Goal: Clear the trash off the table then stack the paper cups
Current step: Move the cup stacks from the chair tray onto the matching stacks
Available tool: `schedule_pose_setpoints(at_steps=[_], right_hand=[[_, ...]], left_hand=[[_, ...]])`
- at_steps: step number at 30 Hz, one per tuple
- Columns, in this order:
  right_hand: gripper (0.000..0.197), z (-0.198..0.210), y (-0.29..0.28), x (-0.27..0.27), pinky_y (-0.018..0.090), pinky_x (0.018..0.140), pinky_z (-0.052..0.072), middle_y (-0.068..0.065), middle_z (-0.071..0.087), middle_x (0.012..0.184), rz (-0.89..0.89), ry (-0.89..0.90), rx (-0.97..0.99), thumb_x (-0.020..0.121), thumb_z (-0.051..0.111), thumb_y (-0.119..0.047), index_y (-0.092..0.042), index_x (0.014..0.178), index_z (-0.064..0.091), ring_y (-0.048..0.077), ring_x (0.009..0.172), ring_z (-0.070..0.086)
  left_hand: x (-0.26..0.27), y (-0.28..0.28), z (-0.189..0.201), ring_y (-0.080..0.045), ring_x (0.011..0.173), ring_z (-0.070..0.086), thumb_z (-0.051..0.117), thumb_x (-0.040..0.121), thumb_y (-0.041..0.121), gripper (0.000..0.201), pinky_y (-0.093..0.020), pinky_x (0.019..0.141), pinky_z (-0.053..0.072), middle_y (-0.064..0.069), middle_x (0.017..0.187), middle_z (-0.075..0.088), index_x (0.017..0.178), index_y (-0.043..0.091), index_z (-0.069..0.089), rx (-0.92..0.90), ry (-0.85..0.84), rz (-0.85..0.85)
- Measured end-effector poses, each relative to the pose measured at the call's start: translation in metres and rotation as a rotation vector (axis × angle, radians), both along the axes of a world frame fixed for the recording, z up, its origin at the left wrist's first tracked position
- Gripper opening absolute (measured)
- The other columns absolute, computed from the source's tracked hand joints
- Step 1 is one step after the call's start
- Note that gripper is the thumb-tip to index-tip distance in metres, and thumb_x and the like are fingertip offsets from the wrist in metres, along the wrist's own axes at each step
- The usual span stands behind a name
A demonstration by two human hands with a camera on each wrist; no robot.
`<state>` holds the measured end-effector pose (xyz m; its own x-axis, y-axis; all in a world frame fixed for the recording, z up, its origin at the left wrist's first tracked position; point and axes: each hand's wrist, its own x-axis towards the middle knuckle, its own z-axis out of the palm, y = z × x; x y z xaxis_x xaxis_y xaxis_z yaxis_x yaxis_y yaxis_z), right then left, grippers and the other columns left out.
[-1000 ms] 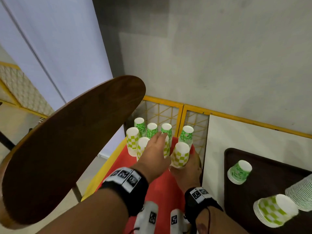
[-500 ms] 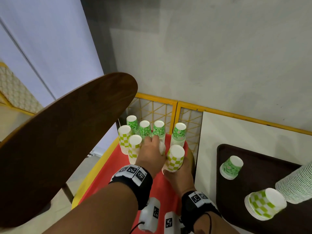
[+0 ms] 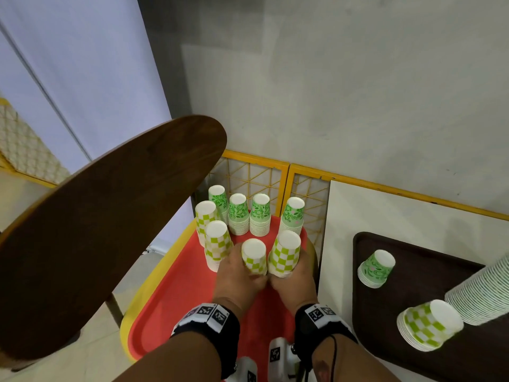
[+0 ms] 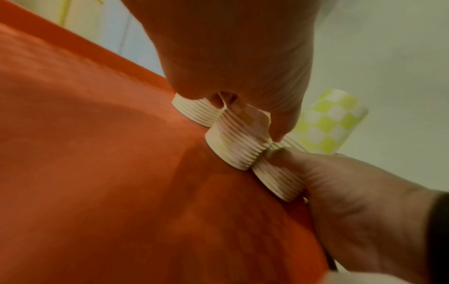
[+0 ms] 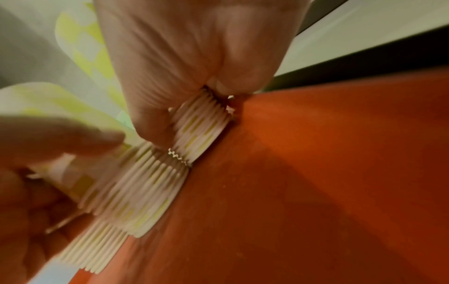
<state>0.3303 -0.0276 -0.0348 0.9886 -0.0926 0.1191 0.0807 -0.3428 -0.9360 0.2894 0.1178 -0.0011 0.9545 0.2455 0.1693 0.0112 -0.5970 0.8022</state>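
Observation:
Several stacks of upturned paper cups stand on a red tray (image 3: 179, 293). My left hand (image 3: 239, 274) grips the base of the middle green-checkered stack (image 3: 254, 257); its ribbed rims (image 4: 235, 148) show under my thumb in the left wrist view. Just to the right, my right hand (image 3: 293, 277) grips a taller checkered stack (image 3: 285, 255) at its rims (image 5: 201, 126). The two held stacks touch. Two more checkered stacks (image 3: 217, 242) stand to the left. Green floral stacks (image 3: 239, 213) line the tray's back edge.
A dark wooden round top (image 3: 110, 230) overhangs the tray's left side. A yellow lattice fence (image 3: 256, 175) stands behind. On the right, a dark brown tray (image 3: 385, 340) holds a floral stack (image 3: 376, 267), a tipped checkered stack (image 3: 429, 323) and a long white stack (image 3: 482, 293).
My left hand came back from the rear cups and now grips the middle checkered stack low down, its top showing. The right hand stayed on its stack.

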Motion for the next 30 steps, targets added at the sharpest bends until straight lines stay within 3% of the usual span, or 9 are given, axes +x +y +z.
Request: schedule_pose_setpoints(at_steps=[2, 5, 10, 14, 17, 21, 24, 27, 30], right_hand=[[0.059, 0.0, 0.0, -0.002, 0.034, 0.077, 0.062, -0.009, 0.068, 0.095, 0.007, 0.0, -0.016, 0.062, 0.089, -0.038, -0.022, 0.109, 0.058, 0.004, 0.087, 0.07], [0.064, 0.001, 0.001, -0.008, 0.031, 0.076, 0.06, -0.011, 0.066, 0.095, -0.004, 0.007, -0.007, 0.061, 0.091, -0.034, -0.02, 0.113, 0.057, 0.004, 0.086, 0.069], [0.063, 0.021, 0.006, -0.013, 0.035, 0.083, 0.06, -0.004, 0.069, 0.104, 0.007, -0.106, 0.04, 0.064, 0.09, -0.035, -0.021, 0.117, 0.058, 0.012, 0.095, 0.071], [0.073, 0.045, 0.003, -0.026, 0.014, 0.086, 0.052, -0.008, 0.063, 0.117, -0.054, -0.126, 0.061, 0.062, 0.088, -0.037, -0.036, 0.125, 0.051, -0.001, 0.104, 0.065], [0.08, 0.067, -0.009, -0.04, 0.009, 0.08, 0.047, -0.011, 0.062, 0.117, -0.116, -0.083, 0.048, 0.064, 0.087, -0.03, -0.031, 0.131, 0.045, -0.002, 0.1, 0.063], [0.079, 0.106, -0.055, -0.061, 0.002, 0.08, 0.045, -0.014, 0.06, 0.114, -0.173, -0.164, 0.036, 0.071, 0.086, -0.014, -0.024, 0.135, 0.042, -0.013, 0.098, 0.06], [0.078, 0.127, -0.111, -0.081, -0.002, 0.082, 0.043, -0.021, 0.056, 0.114, -0.266, -0.205, 0.0, 0.072, 0.086, -0.011, -0.029, 0.132, 0.039, -0.017, 0.101, 0.056], [0.075, 0.134, -0.168, -0.096, 0.009, 0.085, 0.045, -0.017, 0.057, 0.114, -0.384, -0.172, -0.017, 0.071, 0.086, -0.015, -0.028, 0.13, 0.042, -0.009, 0.101, 0.058], [0.057, 0.133, -0.209, -0.104, 0.008, 0.072, 0.041, -0.016, 0.061, 0.102, -0.44, -0.13, -0.012, 0.075, 0.084, -0.014, -0.038, 0.11, 0.046, -0.008, 0.089, 0.059]], left_hand=[[-0.004, 0.005, -0.002, -0.017, 0.09, 0.063, 0.087, 0.061, 0.024, 0.054, -0.03, 0.079, 0.051, 0.006, 0.098, 0.065, 0.107, 0.023, 0.059, -0.097, 0.077, -0.011], [-0.009, 0.004, -0.004, -0.015, 0.091, 0.063, 0.088, 0.066, 0.013, 0.059, -0.017, 0.073, 0.047, 0.004, 0.098, 0.065, 0.106, 0.03, 0.047, -0.257, 0.15, -0.017], [-0.008, -0.002, -0.007, -0.02, 0.089, 0.064, 0.087, 0.062, 0.016, 0.061, -0.035, 0.082, 0.051, 0.0, 0.096, 0.062, 0.101, 0.03, 0.043, -0.328, 0.077, 0.053], [-0.009, -0.009, 0.009, -0.005, 0.085, 0.059, 0.085, 0.066, -0.003, 0.063, -0.036, 0.081, 0.05, 0.011, 0.095, 0.058, 0.106, 0.023, 0.045, -0.372, -0.021, 0.057], [-0.009, -0.016, 0.022, -0.016, 0.085, 0.064, 0.085, 0.065, -0.003, 0.059, -0.026, 0.073, 0.053, 0.004, 0.093, 0.062, 0.103, 0.024, 0.049, -0.421, -0.059, 0.044], [-0.013, -0.034, 0.045, -0.026, 0.097, 0.066, 0.086, 0.058, 0.022, 0.072, -0.04, 0.084, 0.055, -0.005, 0.107, 0.067, 0.12, 0.014, 0.051, -0.462, -0.075, -0.007], [-0.019, -0.057, 0.059, -0.021, 0.102, 0.056, 0.083, 0.073, 0.005, 0.068, -0.033, 0.086, 0.044, -0.003, 0.111, 0.058, 0.128, 0.006, 0.044, -0.51, -0.091, -0.004], [-0.027, -0.08, 0.067, -0.021, 0.105, 0.056, 0.082, 0.075, 0.006, 0.071, -0.032, 0.088, 0.043, -0.003, 0.115, 0.057, 0.133, 0.008, 0.041, -0.523, -0.081, -0.016], [-0.03, -0.102, 0.07, -0.023, 0.106, 0.057, 0.083, 0.075, 0.006, 0.073, -0.035, 0.09, 0.045, -0.004, 0.115, 0.058, 0.134, 0.008, 0.041, -0.521, -0.074, -0.01]])
